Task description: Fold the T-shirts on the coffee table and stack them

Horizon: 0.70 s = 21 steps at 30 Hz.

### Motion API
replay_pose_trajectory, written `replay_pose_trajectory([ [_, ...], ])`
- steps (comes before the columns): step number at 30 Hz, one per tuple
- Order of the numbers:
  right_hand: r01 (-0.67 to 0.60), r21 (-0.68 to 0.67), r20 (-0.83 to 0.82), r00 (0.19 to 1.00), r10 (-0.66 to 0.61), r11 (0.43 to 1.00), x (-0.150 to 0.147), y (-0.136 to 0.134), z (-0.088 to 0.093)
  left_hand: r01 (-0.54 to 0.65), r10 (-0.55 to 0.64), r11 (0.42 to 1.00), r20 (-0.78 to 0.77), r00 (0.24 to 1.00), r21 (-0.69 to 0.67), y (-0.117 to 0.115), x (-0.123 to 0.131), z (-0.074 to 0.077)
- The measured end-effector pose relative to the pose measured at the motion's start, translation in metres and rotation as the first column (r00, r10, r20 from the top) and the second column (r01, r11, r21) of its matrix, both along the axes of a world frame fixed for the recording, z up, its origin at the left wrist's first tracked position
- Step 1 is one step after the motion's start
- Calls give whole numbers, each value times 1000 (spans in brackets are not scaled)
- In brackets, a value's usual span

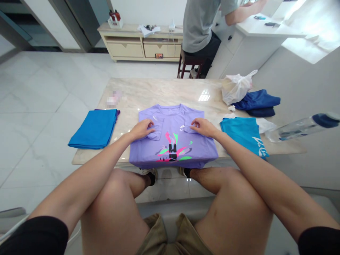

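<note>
Our left hand (142,129) and right hand (204,127) met the purple shirt (172,122) mid-frame, grip unclear; we judged sleeve-folding underway, smoothing needed next.

Room beyond lilac shirt (170,122); bottle (300,128) obstructs right

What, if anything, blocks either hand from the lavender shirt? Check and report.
Nothing visible does. The left hand and right hand are both at the inward-folded sleeves of the lavender shirt. The folded blue cloth and folded teal shirt lie clear, off to either side.
</note>
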State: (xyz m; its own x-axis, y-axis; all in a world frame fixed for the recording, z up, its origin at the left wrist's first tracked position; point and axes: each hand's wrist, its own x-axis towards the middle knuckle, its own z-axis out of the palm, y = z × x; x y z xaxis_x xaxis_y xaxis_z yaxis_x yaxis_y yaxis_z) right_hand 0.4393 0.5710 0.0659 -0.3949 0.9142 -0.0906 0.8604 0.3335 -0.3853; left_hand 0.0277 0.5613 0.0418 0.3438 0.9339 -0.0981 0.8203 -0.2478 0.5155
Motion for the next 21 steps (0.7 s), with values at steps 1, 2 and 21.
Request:
replay_pose_trajectory([
  [1,-52,-1,-11,999,52,999,-4,-2,-3,1,-1,1000,-26,1000,12,0,3,-1],
  [2,-97,3,-20,995,97,995,-9,-5,-7,5,-3,1000,-61,998,22,0,6,-3],
  [21,-160,-86,-23,987,159,983,-2,-4,10,27,-30,1000,-356,934,-15,-3,21,-3],
])
